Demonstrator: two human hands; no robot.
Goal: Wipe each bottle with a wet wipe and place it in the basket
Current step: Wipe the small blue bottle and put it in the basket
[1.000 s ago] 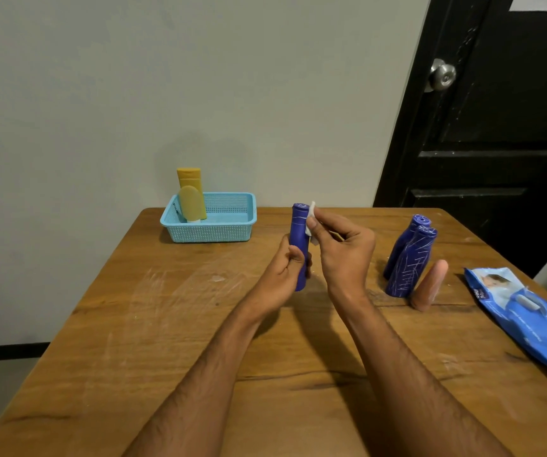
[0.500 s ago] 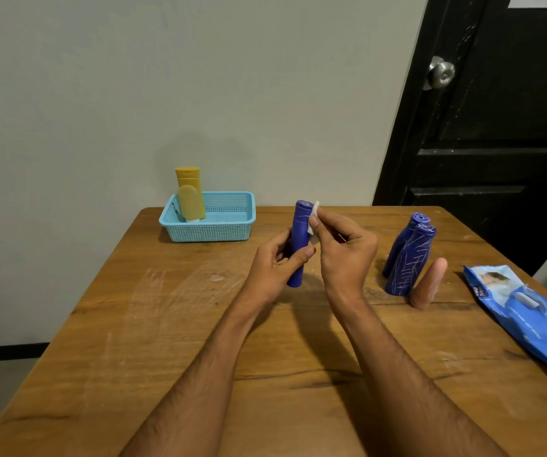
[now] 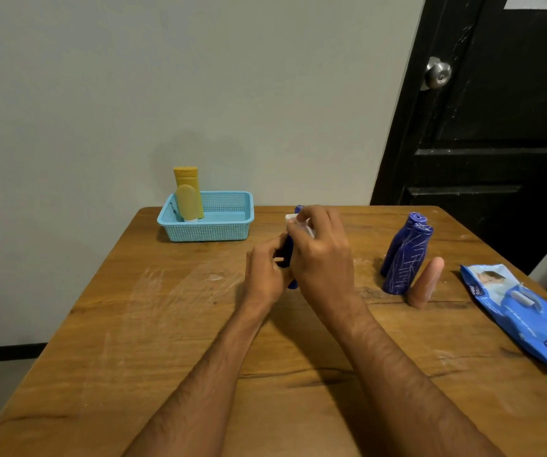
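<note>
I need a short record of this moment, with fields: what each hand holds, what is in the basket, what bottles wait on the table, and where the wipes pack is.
left hand: the left hand grips the lower part of the blue bottle
right hand: the right hand presses the white wipe on the bottle's upper part
basket: the light blue basket holds two yellow bottles
waiting: two blue patterned bottles and a beige bottle, standing right of the hands
wipes pack: the blue pack lies at the table's right edge
</note>
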